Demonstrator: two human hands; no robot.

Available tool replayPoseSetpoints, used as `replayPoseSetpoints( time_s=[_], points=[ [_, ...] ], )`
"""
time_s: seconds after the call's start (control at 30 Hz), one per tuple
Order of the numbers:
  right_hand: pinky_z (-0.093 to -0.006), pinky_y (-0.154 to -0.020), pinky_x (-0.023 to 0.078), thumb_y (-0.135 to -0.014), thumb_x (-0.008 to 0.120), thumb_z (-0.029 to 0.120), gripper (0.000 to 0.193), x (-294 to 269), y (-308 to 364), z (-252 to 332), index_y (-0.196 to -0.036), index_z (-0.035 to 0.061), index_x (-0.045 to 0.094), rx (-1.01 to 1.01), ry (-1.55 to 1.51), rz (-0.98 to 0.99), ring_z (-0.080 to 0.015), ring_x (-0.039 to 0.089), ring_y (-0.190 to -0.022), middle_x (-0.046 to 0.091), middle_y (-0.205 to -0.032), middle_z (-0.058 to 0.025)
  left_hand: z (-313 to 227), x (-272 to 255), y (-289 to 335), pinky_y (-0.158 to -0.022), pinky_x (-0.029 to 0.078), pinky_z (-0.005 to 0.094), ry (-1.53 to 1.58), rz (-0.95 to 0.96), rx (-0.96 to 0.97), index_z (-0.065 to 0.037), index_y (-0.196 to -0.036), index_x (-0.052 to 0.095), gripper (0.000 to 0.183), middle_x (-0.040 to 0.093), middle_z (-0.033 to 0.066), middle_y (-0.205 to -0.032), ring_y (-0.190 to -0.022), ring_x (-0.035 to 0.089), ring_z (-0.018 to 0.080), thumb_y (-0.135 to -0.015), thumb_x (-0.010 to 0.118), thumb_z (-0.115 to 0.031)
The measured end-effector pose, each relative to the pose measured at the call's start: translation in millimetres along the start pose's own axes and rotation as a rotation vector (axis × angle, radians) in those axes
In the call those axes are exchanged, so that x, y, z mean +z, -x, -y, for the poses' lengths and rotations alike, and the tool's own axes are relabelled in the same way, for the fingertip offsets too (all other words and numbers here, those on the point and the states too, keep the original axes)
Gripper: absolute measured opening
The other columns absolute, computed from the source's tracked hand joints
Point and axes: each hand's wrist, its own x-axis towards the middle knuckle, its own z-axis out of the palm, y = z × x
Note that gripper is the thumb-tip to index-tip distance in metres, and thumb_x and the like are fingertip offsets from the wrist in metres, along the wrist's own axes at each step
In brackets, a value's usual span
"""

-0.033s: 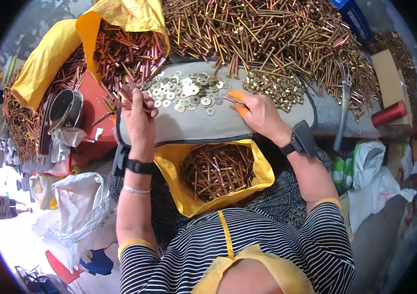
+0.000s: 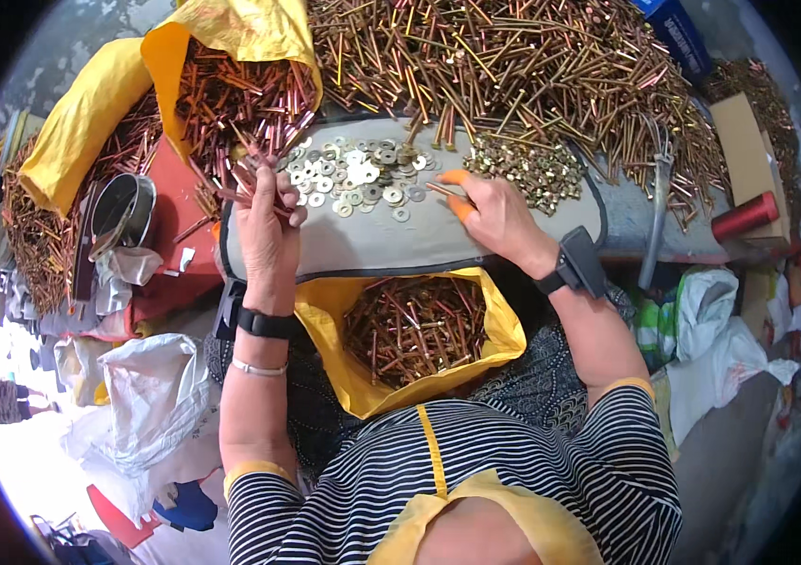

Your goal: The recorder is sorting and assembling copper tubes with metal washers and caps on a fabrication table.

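My left hand [image 2: 268,212] is closed around a bunch of copper-coloured bolts [image 2: 236,188] at the left end of a grey mat [image 2: 363,247]. With orange covers on thumb and forefinger, my right hand [image 2: 504,218] pinches a thin metal bolt [image 2: 439,190] over the mat's middle. Between the hands and slightly beyond them lie flat silver washers [image 2: 325,176]. A heap of small brassy nuts [image 2: 546,174] sits just beyond my right hand. Below the mat, on my lap, a yellow bag [image 2: 509,339] gapes around many finished-looking bolts [image 2: 414,330].
Long brassy bolts [image 2: 513,71] are piled along the far side. At far left, a yellow sack [image 2: 169,56] spills reddish bolts near a dark metal can [image 2: 137,212]. A clear tube [image 2: 656,226] and red cylinder [image 2: 745,217] lie at right.
The bunch of bolts in my left hand has shifted slightly and fans out more to the left. My right hand has hardly moved.
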Motion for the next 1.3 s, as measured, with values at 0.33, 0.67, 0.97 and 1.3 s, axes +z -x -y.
replayPoseSetpoints(
  time_s=[0.33, 0.67, 0.97, 1.3],
  points=[
    [-0.0422, -0.06, 0.049, -0.076, 0.057, 0.01, 0.01, 9, -18, 11, -0.079, 0.0047, 0.066, -0.239, 0.398, 0.22, -0.0336, 0.062, -0.065, 0.06, -0.066, -0.0177, 23, 20, 10, -0.071, 0.053, 0.0297, 0.321, 0.051, -0.312, -0.006, -0.114, 0.053, 0.026, 0.057, 0.0009, -0.086, -0.077, 0.059, 0.0133, -0.093, 0.056, -0.02],
    [-0.0447, -0.062, 0.05, -0.077, 0.056, 0.012, 0.01, 3, -43, 19, -0.079, 0.0062, 0.064, -0.168, 0.367, 0.281, -0.0356, 0.062, -0.068, 0.062, -0.069, -0.0182, 37, 17, 7, -0.092, 0.049, 0.0413, 0.4, 0.058, -0.38, -0.007, -0.117, 0.053, 0.029, 0.061, 0.0038, -0.094, -0.088, 0.061, 0.0183, -0.093, 0.056, -0.023],
    [-0.0439, -0.065, 0.049, -0.079, 0.05, 0.012, 0.013, -7, -46, 51, -0.076, 0.0046, 0.061, -0.232, 0.611, 0.582, -0.034, 0.064, -0.074, 0.062, -0.071, -0.0184, 31, 30, 20, -0.074, 0.056, 0.0359, 0.191, 0.107, -0.414, -0.009, -0.121, 0.049, 0.033, 0.061, 0.006, -0.107, -0.089, 0.064, 0.0192, -0.092, 0.057, -0.022],
    [-0.0483, -0.064, 0.048, -0.078, 0.049, 0.008, 0.03, -18, -15, 20, -0.105, 0.009, 0.062, 0.016, 0.226, 0.429, -0.0393, 0.06, -0.073, 0.062, -0.076, -0.0199, 43, 27, 24, -0.078, 0.055, 0.0417, 0.252, 0.199, -0.489, -0.009, -0.117, 0.052, 0.031, 0.063, 0.0071, -0.099, -0.088, 0.063, 0.0195, -0.089, 0.062, -0.02]
  ],
)
